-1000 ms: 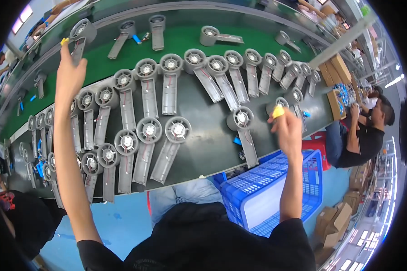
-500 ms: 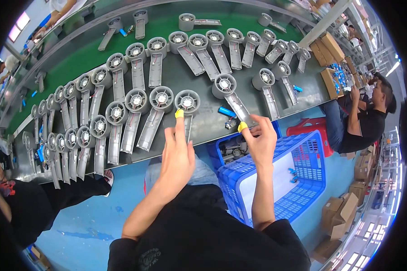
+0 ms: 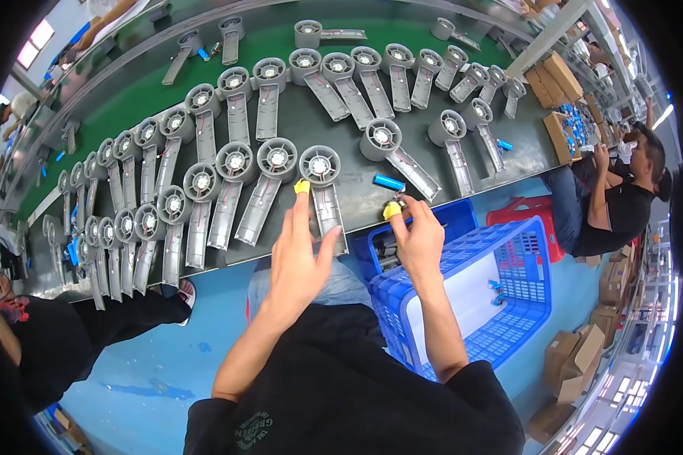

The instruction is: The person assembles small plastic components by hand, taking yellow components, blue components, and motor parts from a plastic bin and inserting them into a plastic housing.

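Observation:
My left hand [image 3: 296, 246] is open, its fingers stretched out and thumb apart. A yellow-capped fingertip rests at the lower rim of a grey handheld-fan housing [image 3: 319, 166], whose open handle half [image 3: 327, 211] runs toward the table edge. At the front edge, my right hand [image 3: 420, 239] pinches a small circuit board [image 3: 395, 202] between its fingertips, one wearing a yellow cap; the fingers partly hide the board. Just beyond it lies a blue cylindrical battery [image 3: 389, 183]. Another fan housing [image 3: 382, 138] sits behind the battery, its handle slanting right with a red wire inside.
Rows of similar fan housings [image 3: 234, 82] cover the dark table [image 3: 349, 171]. A green belt [image 3: 269, 38] runs behind. Below right stand a blue crate [image 3: 463, 296] holding several batteries and a blue bin [image 3: 454, 214]. A person [image 3: 622, 189] sits at right; another's legs show at left.
My right hand has moved left and slightly down, from the slanted handle to the circuit board. My left hand's thumb has spread outward. The whole view has shifted slightly.

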Available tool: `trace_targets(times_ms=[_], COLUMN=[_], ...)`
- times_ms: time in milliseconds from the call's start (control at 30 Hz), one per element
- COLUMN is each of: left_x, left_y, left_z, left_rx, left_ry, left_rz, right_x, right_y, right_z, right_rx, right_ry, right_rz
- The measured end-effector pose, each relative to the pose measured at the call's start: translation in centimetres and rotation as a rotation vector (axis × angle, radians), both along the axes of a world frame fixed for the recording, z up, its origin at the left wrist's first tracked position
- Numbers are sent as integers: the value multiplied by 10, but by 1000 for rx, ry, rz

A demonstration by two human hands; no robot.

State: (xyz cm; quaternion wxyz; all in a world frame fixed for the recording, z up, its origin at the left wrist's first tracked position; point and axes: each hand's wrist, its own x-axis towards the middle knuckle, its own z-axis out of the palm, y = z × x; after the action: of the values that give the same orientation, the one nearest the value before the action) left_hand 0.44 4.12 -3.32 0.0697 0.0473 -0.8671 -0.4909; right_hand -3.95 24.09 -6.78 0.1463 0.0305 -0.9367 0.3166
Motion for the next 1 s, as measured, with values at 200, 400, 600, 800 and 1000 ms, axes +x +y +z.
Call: trace_targets(times_ms=[200, 400, 600, 800, 1000], left_x=[-9, -8, 9, 9, 1], left_y=[-10, 1, -24, -41, -43], left_z=[6, 34, 13, 9, -14], left_rx=[-111, 35, 366, 876, 591], left_ry=[452, 560, 421, 65, 14], left_rz=[-60, -317, -226, -31, -69], right_x=[6, 23, 9, -3, -19], right_y=[4, -27, -35, -34, -48], right_z=[29, 68, 56, 41, 19], right_rx=[-842, -741, -670, -460, -419], right_ry=[-333, -310, -122, -209, -212], right_rz=[26, 315, 633, 480, 540])
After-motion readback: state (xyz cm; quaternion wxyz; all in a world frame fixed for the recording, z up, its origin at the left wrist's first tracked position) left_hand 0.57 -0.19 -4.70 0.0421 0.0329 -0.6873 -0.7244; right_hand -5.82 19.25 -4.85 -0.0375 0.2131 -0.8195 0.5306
